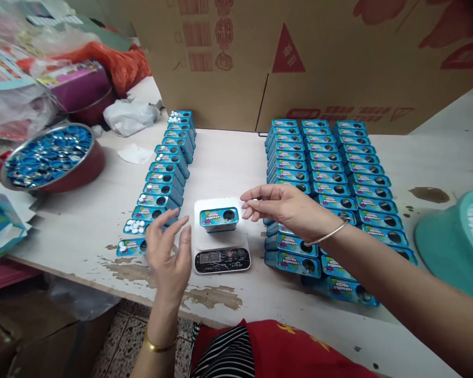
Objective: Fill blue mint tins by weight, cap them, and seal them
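A small blue candy tin (217, 217) labelled "Caramelo Macizo", with a dark round opening at its right end, stands on a white digital scale (205, 242). The scale's display is lit, its digits hard to read exactly. My right hand (278, 206) hovers just right of this tin, thumb and fingertips drawn together; anything between them is hidden. Left of the scale, my left hand (167, 254) is raised with fingers apart and nothing in it. It partly covers the near end of a row of blue tins (163, 177), some with white candies on top.
Several columns of blue tins (326, 174) fill the right side. A teal tub (437, 231) of white candies stands far right. On the left are a metal bowl (90, 165) of blue lids and plastic bags (128, 115). A large cardboard box (228, 100) borders the back.
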`<state>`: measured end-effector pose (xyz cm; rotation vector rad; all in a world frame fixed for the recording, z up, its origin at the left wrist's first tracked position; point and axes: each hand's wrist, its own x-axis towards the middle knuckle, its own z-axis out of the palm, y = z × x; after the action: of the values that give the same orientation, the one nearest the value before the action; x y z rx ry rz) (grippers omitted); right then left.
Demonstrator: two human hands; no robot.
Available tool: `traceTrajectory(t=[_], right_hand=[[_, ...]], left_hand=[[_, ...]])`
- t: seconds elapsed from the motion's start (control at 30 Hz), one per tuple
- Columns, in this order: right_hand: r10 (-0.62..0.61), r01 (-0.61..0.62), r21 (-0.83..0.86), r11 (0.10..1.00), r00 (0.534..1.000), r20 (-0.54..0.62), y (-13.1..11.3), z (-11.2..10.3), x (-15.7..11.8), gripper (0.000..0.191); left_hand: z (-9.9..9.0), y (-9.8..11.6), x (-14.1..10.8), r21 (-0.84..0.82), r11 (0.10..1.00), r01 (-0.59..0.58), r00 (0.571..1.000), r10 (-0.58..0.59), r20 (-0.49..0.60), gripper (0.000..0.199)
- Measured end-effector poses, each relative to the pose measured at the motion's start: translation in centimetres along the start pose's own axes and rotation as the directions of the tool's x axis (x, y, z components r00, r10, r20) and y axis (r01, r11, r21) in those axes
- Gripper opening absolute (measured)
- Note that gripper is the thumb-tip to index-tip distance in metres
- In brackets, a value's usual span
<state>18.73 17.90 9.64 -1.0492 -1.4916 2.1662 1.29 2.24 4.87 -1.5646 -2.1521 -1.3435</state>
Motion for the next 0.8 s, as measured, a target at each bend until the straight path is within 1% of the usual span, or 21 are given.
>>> traceTrajectory(t=[0.1, 0.23, 0.33, 0.43, 0.5, 0.57, 0.63, 0.7, 0.77, 0.8], right_hand=[[-0.032, 0.037, -0.156, 0.987, 0.999, 0.035, -0.2, 0.3, -0.4, 0.007], [-0.1, 0.094, -0.384, 0.919, 0.995, 0.005, -0.4, 1.5, -0.5, 0.01], [-0.169, 0.147, -0.525, 0.838, 0.986, 0.006, -0.1, 2.5, -0.1, 0.012], [-0.243, 0.221, -0.62, 0.753, 0.969, 0.051, 0.4, 3.4, 0.7, 0.012], [-0.315, 0.285, -0.685, 0.67, 0.945, 0.086, 0.6, 3.9, 1.2, 0.009], [-0.399, 0.345, -0.737, 0.581, 0.91, 0.111, 0.6, 4.2, 1.4, 0.005], [-0.474, 0.394, -0.755, 0.525, 0.871, 0.125, 0.3, 3.9, 1.2, 0.009], [-0.546, 0.433, -0.748, 0.503, 0.83, 0.114, -0.3, 2.7, 0.1, 0.012], [-0.606, 0.424, -0.756, 0.499, 0.794, 0.046, -0.9, 0.5, -1.8, 0.014], [-0.627, 0.386, -0.774, 0.503, 0.778, -0.02, -1.1, -1.0, -3.0, 0.015]], left_hand=[[-1.4, -1.5, -1.5, 0.023, 1.0, 0.019, 1.0, -0.019, 0.002, 0.017], [-2.1, -2.9, -3.9, 0.035, 0.999, 0.021, 0.998, -0.023, 0.055, 0.015], [-2.3, -3.3, -5.0, 0.034, 0.998, 0.051, 0.997, -0.053, 0.055, 0.014], [-2.4, -3.3, -5.1, 0.022, 0.998, 0.053, 0.997, -0.054, 0.053, 0.014], [-2.4, -3.3, -4.9, 0.016, 0.999, 0.043, 0.997, -0.044, 0.063, 0.014], [-2.5, -3.3, -4.8, 0.013, 0.999, 0.034, 0.997, -0.035, 0.068, 0.013], [-2.6, -3.4, -4.8, 0.01, 0.999, 0.032, 0.998, -0.032, 0.061, 0.013], [-2.6, -3.6, -4.9, 0.005, 0.999, 0.031, 0.998, -0.031, 0.058, 0.014], [-2.6, -3.7, -5.0, 0.001, 0.999, 0.032, 0.998, -0.032, 0.061, 0.014], [-2.6, -3.8, -5.1, 0.0, 0.999, 0.033, 0.997, -0.033, 0.064, 0.013]])
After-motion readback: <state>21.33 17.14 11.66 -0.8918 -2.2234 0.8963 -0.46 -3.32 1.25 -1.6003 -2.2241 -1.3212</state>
